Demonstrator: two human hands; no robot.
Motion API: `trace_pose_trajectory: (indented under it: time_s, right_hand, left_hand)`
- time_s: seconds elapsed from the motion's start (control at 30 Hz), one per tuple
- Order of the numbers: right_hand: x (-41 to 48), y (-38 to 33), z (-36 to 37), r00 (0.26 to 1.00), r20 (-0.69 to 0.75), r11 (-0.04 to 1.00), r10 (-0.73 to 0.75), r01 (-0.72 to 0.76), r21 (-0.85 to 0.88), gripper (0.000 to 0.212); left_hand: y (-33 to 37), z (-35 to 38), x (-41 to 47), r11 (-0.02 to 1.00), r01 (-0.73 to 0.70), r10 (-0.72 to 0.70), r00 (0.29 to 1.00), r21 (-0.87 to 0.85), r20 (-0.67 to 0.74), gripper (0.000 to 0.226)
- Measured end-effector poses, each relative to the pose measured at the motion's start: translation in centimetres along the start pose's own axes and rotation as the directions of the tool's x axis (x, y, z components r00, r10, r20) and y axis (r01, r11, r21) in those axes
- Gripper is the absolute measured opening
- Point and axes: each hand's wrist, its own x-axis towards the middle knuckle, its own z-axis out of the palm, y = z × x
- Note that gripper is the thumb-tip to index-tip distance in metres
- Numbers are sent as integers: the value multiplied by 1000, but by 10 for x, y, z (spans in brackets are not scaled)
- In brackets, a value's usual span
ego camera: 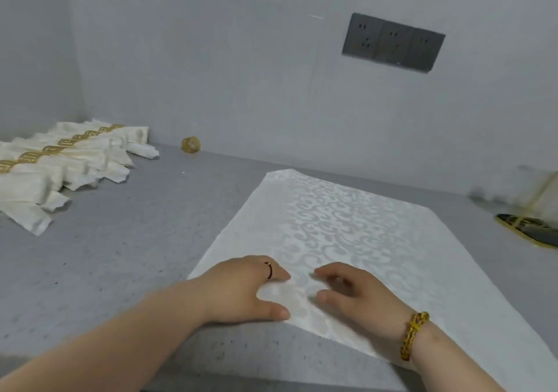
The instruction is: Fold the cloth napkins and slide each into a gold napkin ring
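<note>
Done napkins point(60, 162): far left on the gray table point(120, 256), white folded cloths in a row, each with a gold band.
Gold ring point(190, 145): alone by the wall.
Your left hand point(244, 290): fingers bent, pressing the napkin's near edge, gripping nothing.
Napkin point(347, 234): lies flat in the middle, white with shiny swirls.
Your right hand point(359, 296): fingers curled on the cloth, just beside the left.

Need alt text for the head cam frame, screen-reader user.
Both hands, left hand and right hand, press flat on a white patterned napkin spread on a grey table. Finished ringed napkins line the far left; a gold ring sits by the wall.
</note>
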Motion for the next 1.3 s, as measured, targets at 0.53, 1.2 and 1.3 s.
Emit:
trace_pose_trajectory:
  time_s: [0.53,1.2,1.3]
  right_hand:
    - [-110,74,-65,975,222,871,13,98,-482,92]
    - [-129,-8,-93,937,-260,966,-235,196,-170,14]
    - [-116,-24,-101,929,-275,965,-247,210,-157,41]
  left_hand:
    - [-66,-28,5,934,338,-343,939,-118,-23,46]
    - [83,30,-9,999,-12,9,998,44,65,39]
    - [84,21,-20,994,111,-111,993,-7,29,48]
